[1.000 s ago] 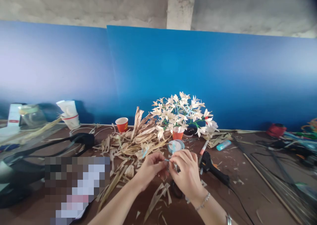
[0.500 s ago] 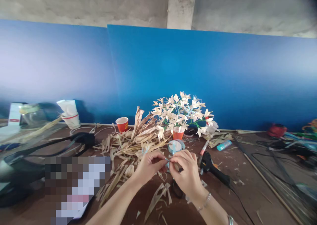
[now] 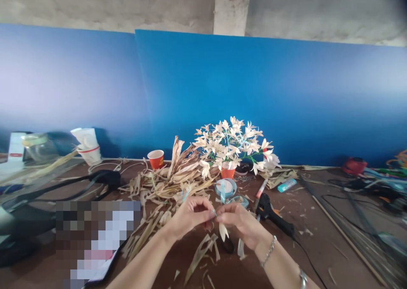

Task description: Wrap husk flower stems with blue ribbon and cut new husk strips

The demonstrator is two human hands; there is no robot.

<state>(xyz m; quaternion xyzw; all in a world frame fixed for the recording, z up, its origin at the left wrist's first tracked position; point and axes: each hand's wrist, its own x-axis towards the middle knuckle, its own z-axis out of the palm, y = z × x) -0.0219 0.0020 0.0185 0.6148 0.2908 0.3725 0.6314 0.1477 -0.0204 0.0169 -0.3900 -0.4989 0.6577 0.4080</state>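
Observation:
My left hand (image 3: pixel 190 217) is closed in a pinch, its thumb and forefinger on a thin bluish stem. Close against it, the fingers of my right hand (image 3: pixel 243 222) are also pinched together. A small pale husk flower (image 3: pixel 224 232) hangs petals down below the right fingertips; the fingers hide most of its stem. Just beyond my hands lies a roll of light-blue tape (image 3: pixel 234 188), with a loose strip curling towards the right hand. Behind it, an orange paper cup (image 3: pixel 228 172) holds a spray of similar cream flowers (image 3: pixel 219 147).
Dried corn husks (image 3: pixel 182 170) are heaped to the left of the flowers, near another orange cup (image 3: pixel 155 159). A black glue gun (image 3: pixel 276 217) with its cord lies right of my hands, near a turquoise packet (image 3: pixel 286 186). Husk scraps litter the brown table (image 3: pixel 254 272).
My right hand has turned and lowered, and the pale flower now shows beneath its fingers. The blue tape strip near the roll has come into sight. Both hands remain close together.

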